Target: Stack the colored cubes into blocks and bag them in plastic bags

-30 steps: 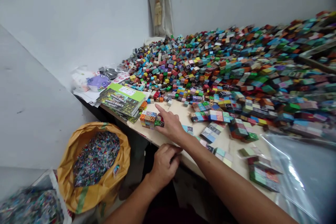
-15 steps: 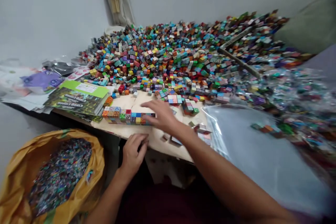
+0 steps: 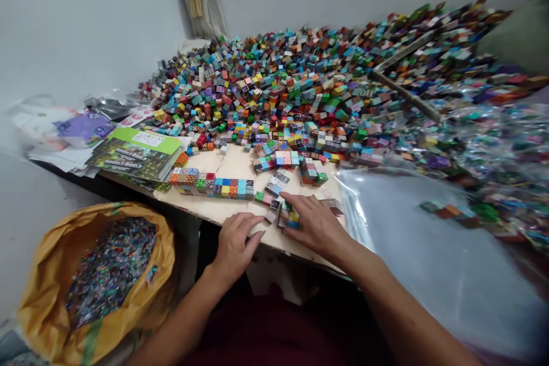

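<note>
A huge heap of small coloured cubes (image 3: 309, 86) covers the wooden tabletop (image 3: 231, 163). A long row of joined cubes (image 3: 212, 184) lies near the front edge. My right hand (image 3: 315, 223) rests flat on the board, fingers spread, touching a short cube cluster (image 3: 288, 216). My left hand (image 3: 235, 240) lies at the table's front edge, fingers stretched forward and holding nothing. More short cube strips (image 3: 278, 161) sit just behind my hands.
A stack of green printed booklets (image 3: 135, 154) lies at the left of the table. A yellow sack (image 3: 92, 280) filled with tiny coloured bits stands on the floor at the left. A clear plastic bag (image 3: 429, 251) spreads across the right front. Bagged cubes (image 3: 480, 143) pile at the right.
My right hand has pulled back from the long cube row toward the front edge and now lies on a small cluster. The left hand's fingers have stretched forward. The view has shifted slightly.
</note>
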`<state>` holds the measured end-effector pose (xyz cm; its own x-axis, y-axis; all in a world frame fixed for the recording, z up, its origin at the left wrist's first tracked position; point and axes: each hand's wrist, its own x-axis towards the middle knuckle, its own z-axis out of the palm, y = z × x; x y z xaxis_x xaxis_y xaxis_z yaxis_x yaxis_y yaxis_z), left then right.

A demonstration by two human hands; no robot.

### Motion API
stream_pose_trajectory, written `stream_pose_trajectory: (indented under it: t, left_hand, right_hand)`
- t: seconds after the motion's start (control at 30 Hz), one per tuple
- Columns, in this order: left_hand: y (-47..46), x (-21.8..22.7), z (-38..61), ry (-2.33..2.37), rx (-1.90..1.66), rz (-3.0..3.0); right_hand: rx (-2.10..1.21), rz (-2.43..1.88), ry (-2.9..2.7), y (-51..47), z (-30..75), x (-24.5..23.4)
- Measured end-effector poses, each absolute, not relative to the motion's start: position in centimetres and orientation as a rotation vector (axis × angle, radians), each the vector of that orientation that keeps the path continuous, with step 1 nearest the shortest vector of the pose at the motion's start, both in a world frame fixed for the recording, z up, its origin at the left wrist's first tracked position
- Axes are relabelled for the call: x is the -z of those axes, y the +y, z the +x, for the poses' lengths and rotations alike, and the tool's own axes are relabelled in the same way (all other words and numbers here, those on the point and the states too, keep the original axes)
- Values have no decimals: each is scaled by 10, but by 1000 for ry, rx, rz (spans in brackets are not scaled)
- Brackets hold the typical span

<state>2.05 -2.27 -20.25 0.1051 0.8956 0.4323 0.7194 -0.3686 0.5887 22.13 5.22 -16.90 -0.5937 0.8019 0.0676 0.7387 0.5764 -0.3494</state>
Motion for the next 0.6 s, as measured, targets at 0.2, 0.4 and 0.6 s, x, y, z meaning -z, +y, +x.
stream_pose_trajectory:
  t: [0.2,0.4,0.6]
  left_hand:
    - [-27,203,17,1590,-1141,2108]
    - [-27,206,14,1545,-1171,2087]
    - [-27,210,12,1536,-1182,2074]
  right_hand:
    - [-625,-1084,-2560,57,234,172]
    - [-698,-1090,-2562,51,253,168]
    - [-460,-1308,-2553,46,235,177]
